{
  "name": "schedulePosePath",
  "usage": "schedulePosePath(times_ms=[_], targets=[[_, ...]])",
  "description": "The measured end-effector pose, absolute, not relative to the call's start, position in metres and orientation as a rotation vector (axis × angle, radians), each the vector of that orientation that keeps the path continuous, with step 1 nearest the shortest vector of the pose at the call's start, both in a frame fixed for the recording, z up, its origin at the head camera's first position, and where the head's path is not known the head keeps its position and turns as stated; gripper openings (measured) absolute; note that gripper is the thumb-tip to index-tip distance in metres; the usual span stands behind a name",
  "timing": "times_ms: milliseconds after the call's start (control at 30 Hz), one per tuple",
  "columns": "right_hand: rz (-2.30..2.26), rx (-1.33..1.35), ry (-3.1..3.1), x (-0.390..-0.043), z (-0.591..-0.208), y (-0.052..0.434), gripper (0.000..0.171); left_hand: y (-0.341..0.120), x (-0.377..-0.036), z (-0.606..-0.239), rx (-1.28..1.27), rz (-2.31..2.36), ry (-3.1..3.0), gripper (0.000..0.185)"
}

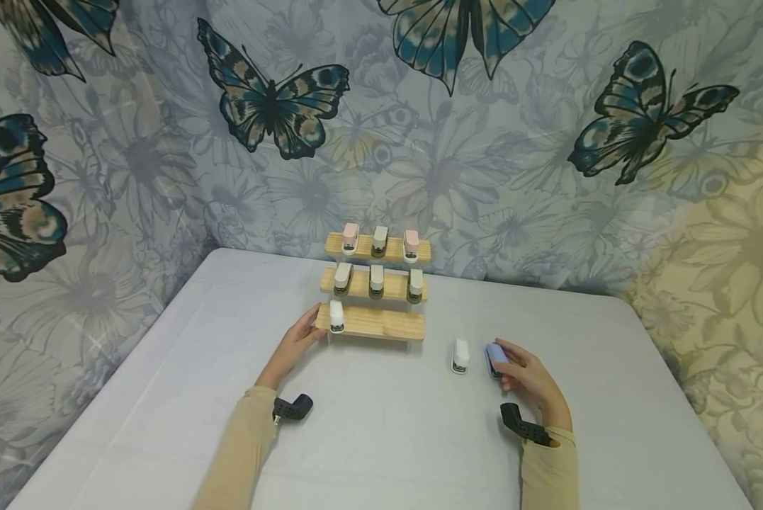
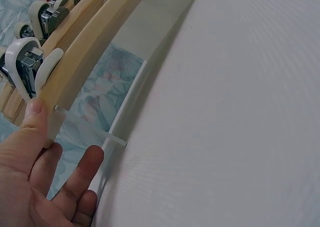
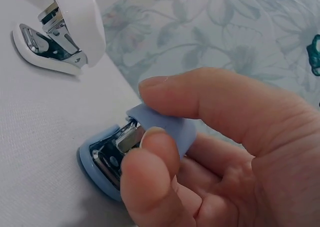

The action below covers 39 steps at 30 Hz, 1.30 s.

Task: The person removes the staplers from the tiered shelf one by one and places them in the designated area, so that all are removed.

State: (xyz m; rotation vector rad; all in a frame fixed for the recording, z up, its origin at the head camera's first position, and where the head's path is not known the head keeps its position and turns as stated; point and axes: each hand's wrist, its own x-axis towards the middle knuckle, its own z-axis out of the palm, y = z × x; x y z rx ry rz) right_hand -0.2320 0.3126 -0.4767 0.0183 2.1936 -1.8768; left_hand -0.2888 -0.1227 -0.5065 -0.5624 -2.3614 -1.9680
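My right hand [image 1: 530,379] pinches the small blue stapler [image 1: 494,359] on the surface [image 1: 381,453], beside the white stapler [image 1: 460,355]. It looks light, hard and smooth, so I hold its sides. My left hand [image 1: 298,340] rests open against the wooden rack [image 1: 381,324].

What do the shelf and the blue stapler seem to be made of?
Shelf: pale unfinished wood, probably pine, with visible grain; its side supports look like clear plastic. Blue stapler: smooth matte plastic shell, shiny metal mechanism inside. The right hand pinches it; the left hand touches the shelf's end.

Pale grey table [image 1: 381,453] — butterfly-printed floral curtain [image 1: 483,142] behind and beside.
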Motion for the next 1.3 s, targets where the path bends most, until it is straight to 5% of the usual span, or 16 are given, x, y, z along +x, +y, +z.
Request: schedulePosePath(times_ms=[1300], targets=[[-1.727,-0.027,2.339,-0.2308,-0.4715,0.3146,0.059,-0.1218,-0.2882,-0.506,-0.52,-1.957,-2.383,0.055]])
